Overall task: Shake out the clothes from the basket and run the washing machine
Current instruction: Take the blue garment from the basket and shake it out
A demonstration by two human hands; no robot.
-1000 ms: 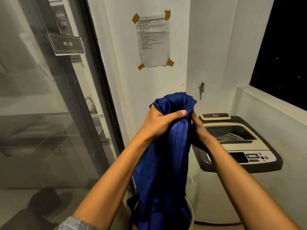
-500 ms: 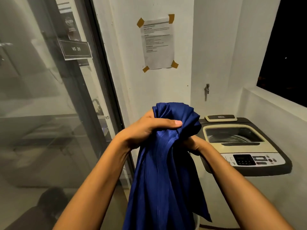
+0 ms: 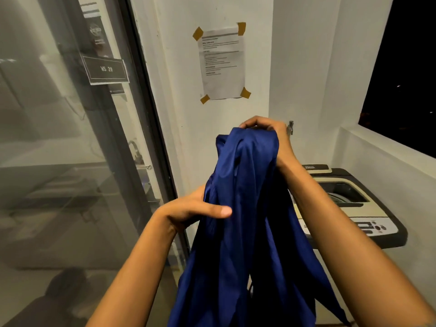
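- Blue garment (image 3: 247,208): we see one long piece of shiny dark-blue cloth hanging at the centre of the view, bunched at its top and falling in folds past the lower edge of the frame.
- Right hand (image 3: 271,135): at about 12 o'clock from the cloth's middle, this hand grips the bunched top edge, fingers curled over it (the fingertips fold down toward the wall side, so we cannot see how far they wrap).
- Left hand (image 3: 191,208): at about 9 o'clock from the cloth's middle, lower than the right hand, it holds a fold of the garment; the thumb lies across the front of the fabric and the fingers pass behind it, out of sight.
- Washing machine (image 3: 358,208): a top-loading unit at 3 o'clock, against the white wall; its lid area and control panel (image 3: 372,226) show to the right of the right forearm, which covers its near-left corner. The garment hangs just left of it, apart from the opening.
- Paper notice (image 3: 223,64): at 12 o'clock, taped to the wall by four brown corner strips (text too small to read).
- Glass door (image 3: 59,161): at 9 o'clock, bearing a dark sign (image 3: 106,70) reading "WS 20".
- Dark window (image 3: 401,79): at 2 o'clock, above a white ledge.
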